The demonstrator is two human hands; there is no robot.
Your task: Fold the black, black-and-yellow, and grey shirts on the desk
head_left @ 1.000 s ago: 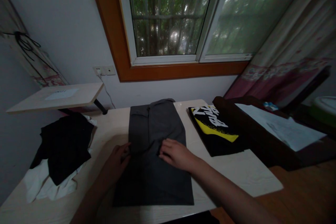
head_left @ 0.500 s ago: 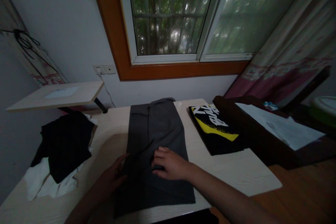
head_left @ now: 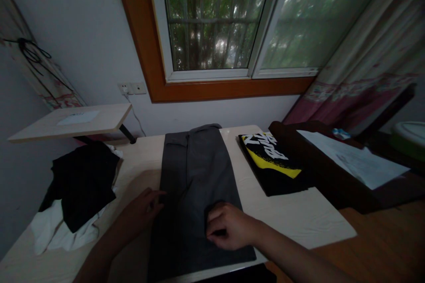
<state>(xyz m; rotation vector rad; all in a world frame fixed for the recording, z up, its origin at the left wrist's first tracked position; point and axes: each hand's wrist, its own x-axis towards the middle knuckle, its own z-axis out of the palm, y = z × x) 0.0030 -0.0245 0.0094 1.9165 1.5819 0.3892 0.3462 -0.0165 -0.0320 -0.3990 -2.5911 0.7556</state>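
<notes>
A dark grey garment [head_left: 212, 172] lies folded lengthwise on the pale table, its straight lower edge towards me. It looks like trousers, but the kind is not certain. Over its lower right part, my right hand [head_left: 229, 225] is closed, curled fingers and thumb gripping the cloth. By the left edge is my left hand [head_left: 149, 205], fingers partly apart and the index fingertip reaching the cloth; nothing is held in it. A diagonal crease runs across the middle of the garment, and a small flap is folded near its far end.
On the left lies a pile of black [head_left: 88, 181] and white cloth [head_left: 53, 227], beneath a raised shelf [head_left: 109, 117]. A folded black shirt [head_left: 282, 181] with yellow and white print is on the right. Brown furniture [head_left: 325, 172] with a white sheet [head_left: 352, 157] adjoins the table [head_left: 312, 221].
My right hand has moved right and towards me, and the garment's lower right corner has shifted the same way. My left hand has lifted slightly and moved a little away from me.
</notes>
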